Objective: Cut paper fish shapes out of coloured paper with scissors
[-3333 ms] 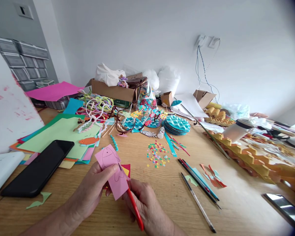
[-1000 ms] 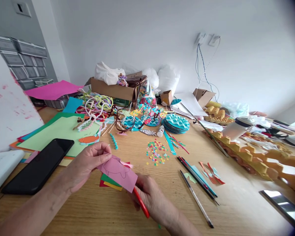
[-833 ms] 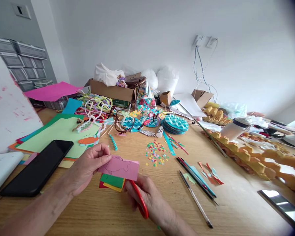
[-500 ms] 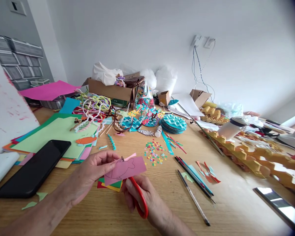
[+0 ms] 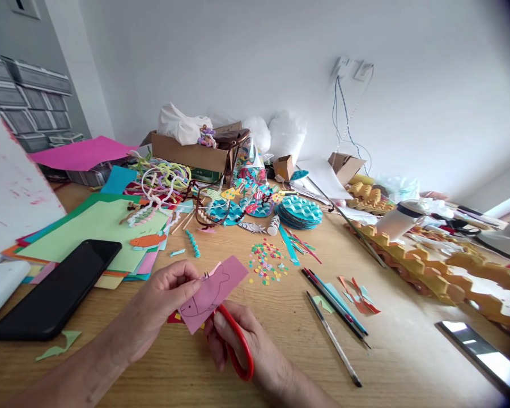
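A pink piece of paper (image 5: 221,286) with a fish outline drawn on it is pinched at its left edge between the thumb and fingers of my left hand (image 5: 176,292). My right hand (image 5: 242,340) is closed around the red handles of a pair of scissors (image 5: 243,352). The blades lie mostly behind the paper, with dark tips showing at its upper edge. Small coloured paper pieces (image 5: 174,318) lie on the table under the paper, partly hidden by it and by my hands.
Left, a black phone (image 5: 59,289) lies by stacked coloured paper (image 5: 85,226) and an orange paper fish (image 5: 148,241). Confetti (image 5: 267,262) is scattered ahead. Pencils (image 5: 335,303), a paintbrush (image 5: 335,343), egg cartons (image 5: 408,263) and another phone (image 5: 478,354) sit on the right.
The pink paper has tilted, its right end turning upward and its lower left corner downward. My right hand with the scissors has shifted very slightly left. The left hand keeps its pinch.
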### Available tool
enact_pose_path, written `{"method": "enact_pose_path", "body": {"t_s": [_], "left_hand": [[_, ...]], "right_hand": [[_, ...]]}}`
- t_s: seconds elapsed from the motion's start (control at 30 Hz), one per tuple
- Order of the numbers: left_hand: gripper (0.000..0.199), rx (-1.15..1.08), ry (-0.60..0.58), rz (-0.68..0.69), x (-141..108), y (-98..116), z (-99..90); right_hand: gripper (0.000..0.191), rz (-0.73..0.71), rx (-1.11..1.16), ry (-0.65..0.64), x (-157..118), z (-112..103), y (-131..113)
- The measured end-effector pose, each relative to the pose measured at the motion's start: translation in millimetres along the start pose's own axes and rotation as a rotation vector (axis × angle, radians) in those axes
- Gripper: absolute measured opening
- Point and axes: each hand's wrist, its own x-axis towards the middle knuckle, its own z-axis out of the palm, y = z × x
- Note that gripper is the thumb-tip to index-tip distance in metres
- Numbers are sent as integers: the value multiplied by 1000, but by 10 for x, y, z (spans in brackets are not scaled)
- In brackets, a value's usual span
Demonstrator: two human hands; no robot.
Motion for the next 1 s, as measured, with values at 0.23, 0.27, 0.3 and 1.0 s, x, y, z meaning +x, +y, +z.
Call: {"method": "enact_pose_path", "body": {"t_s": [0.23,0.27,0.3,1.0], "left_hand": [[23,-57,-3,-14,-11,-44,15],[22,-57,0,-9,-11,-45,15],[22,-55,2,-5,-11,-46,15],[23,-84,-8,0,-36,-132,37]], "right_hand": [[53,-3,63,-35,27,-11,76],[53,2,67,-33,29,-11,76],[53,6,67,-32,30,-10,75],[51,-25,56,-34,15,13,73]]}}
